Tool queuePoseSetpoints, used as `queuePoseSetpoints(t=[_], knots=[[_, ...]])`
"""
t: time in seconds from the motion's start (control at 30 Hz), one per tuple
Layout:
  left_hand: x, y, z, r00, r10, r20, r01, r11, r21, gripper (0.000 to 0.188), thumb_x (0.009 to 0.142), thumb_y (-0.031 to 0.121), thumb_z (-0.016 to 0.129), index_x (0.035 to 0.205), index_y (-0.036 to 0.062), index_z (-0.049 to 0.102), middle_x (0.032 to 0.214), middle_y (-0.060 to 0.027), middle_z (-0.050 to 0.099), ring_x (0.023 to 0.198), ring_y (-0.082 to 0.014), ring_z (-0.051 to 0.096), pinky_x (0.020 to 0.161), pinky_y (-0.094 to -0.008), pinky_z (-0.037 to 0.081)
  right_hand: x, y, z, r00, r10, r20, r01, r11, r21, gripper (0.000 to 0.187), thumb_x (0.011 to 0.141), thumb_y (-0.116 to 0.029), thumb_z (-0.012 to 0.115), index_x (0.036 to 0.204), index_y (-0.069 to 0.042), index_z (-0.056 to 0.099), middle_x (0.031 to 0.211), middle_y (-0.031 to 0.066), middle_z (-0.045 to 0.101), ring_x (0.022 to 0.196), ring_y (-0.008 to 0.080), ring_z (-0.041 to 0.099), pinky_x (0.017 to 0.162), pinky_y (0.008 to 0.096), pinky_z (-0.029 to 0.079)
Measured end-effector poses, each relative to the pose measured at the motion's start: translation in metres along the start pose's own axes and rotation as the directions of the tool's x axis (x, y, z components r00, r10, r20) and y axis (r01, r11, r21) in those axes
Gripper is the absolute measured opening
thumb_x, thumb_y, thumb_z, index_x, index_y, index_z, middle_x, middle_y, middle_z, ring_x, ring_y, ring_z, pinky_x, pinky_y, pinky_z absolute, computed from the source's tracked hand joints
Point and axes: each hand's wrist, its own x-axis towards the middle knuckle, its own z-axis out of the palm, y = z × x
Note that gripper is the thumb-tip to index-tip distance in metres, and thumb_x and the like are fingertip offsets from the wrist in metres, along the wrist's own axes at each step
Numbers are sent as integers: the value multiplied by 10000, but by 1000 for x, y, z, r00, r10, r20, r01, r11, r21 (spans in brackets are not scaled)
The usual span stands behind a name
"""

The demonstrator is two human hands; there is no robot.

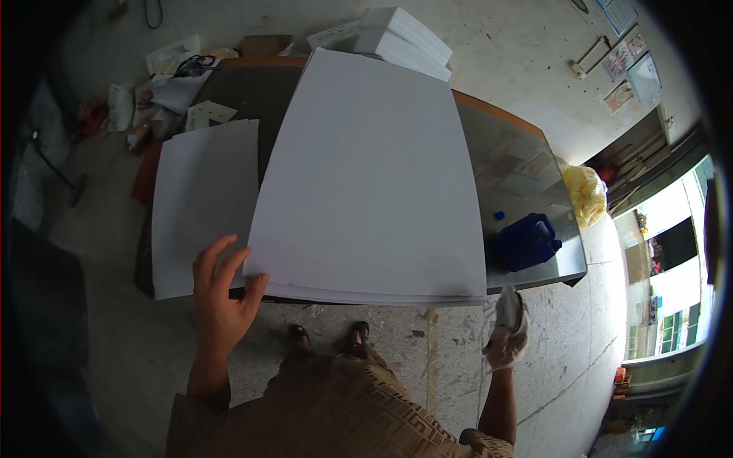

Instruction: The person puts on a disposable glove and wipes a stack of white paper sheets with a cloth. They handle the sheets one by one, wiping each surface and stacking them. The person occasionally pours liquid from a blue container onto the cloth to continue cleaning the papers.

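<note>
A large stack of white sheets (370,168) lies on the dark glossy table, its near edges slightly fanned. My left hand (226,290) is at the near left corner of this stack, fingers apart and bent, the thumb and fingertips at or just over the edge. Whether it presses on the sheets I cannot tell. My right hand (504,349) is off the table's front edge, beyond the stack's near right corner. It is closed around a whitish, crumpled cloth-like thing (508,304) with a dark part, somewhat blurred.
Left of the stack lies a smaller pile of white sheets (206,206). A blue jerrycan (527,243) rests on the table's right side, near a blue cap (500,216). White foam blocks (401,38) stand behind the table; a yellow bag (586,197) is past its right edge.
</note>
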Motion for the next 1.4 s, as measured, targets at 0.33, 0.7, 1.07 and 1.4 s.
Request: queuePoseSetpoints(t=[0.33,0.7,1.07,1.4], knots=[[26,14,-25,927,2,375,-79,979,190,371,782,106,740,1128,17,641,1073,-142,671,966,-290,637,831,-381,514,61,-3,55,991,101,-82,-99,995,31,426,957,-331,576,1223,1,586,1064,133,640,995,237,601,898,347,438],[20,47,-1,928,-353,114,215,261,-941,528,933,173,616,1375,13,374,1181,-145,622,1018,-270,653,860,-432,568,64,1,45,996,84,23,-86,993,76,461,957,-344,571,1258,6,570,1151,141,638,1061,245,599,942,359,437],[51,147,144,689,-317,652,635,-171,-754,323,962,90,547,1236,-19,417,1172,-181,591,979,-284,668,783,-447,605,66,30,44,997,-63,45,56,987,152,540,926,-440,595,1222,12,592,1068,152,629,975,264,619,883,375,463],[54,81,54,874,-266,406,357,-214,-909,298,931,87,564,1218,8,535,1101,-141,660,956,-275,688,792,-461,614,44,20,31,999,8,-45,9,931,364,662,938,-388,614,1363,85,428,1355,166,530,1254,244,504,1062,354,383]])
